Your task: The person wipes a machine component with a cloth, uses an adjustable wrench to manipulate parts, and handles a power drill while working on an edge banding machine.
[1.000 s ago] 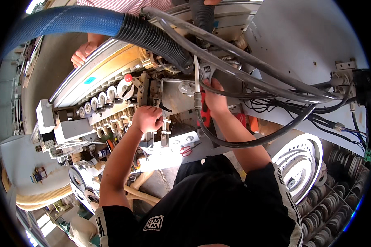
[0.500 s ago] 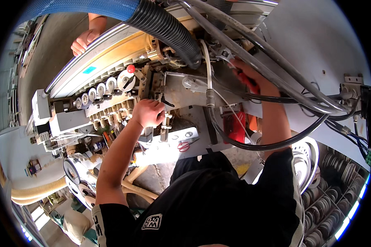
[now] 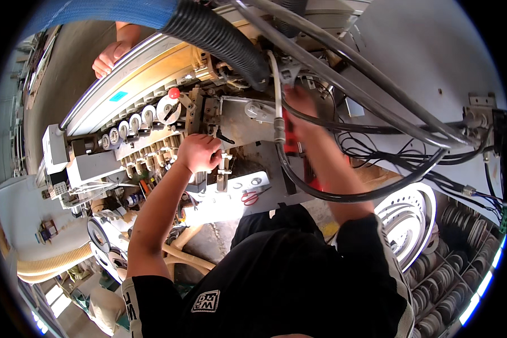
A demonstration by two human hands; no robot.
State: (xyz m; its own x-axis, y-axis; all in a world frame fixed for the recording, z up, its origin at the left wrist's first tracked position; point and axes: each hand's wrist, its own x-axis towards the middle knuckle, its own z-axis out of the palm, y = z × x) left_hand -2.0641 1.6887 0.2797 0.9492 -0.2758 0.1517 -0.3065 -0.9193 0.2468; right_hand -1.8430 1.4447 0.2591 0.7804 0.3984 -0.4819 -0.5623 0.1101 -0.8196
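My left hand (image 3: pixel 200 153) is closed around a small metal fitting on the front of a machine (image 3: pixel 236 115), just left of a vertical metal bracket (image 3: pixel 225 169). My right hand (image 3: pixel 301 110) reaches up behind a bundle of black cables (image 3: pixel 343 194) and grips red-handled pliers (image 3: pixel 290 132). Their metal jaws (image 3: pixel 287 72) sit against the machine's upper part. What the jaws hold is hidden by the cables.
Another person's hand (image 3: pixel 110 56) rests on the machine's far side. A black corrugated hose (image 3: pixel 219 39) joins a blue hose (image 3: pixel 96 14) overhead. A red knob (image 3: pixel 174 93), round dials (image 3: pixel 135 123), red scissors (image 3: pixel 249 197), a white ribbed disc (image 3: pixel 411 217) and a beige hose (image 3: pixel 50 265) surround me.
My right hand has lifted the red-handled pliers higher among the cables. My left hand has stayed on the same fitting. The view has shifted closer to the machine.
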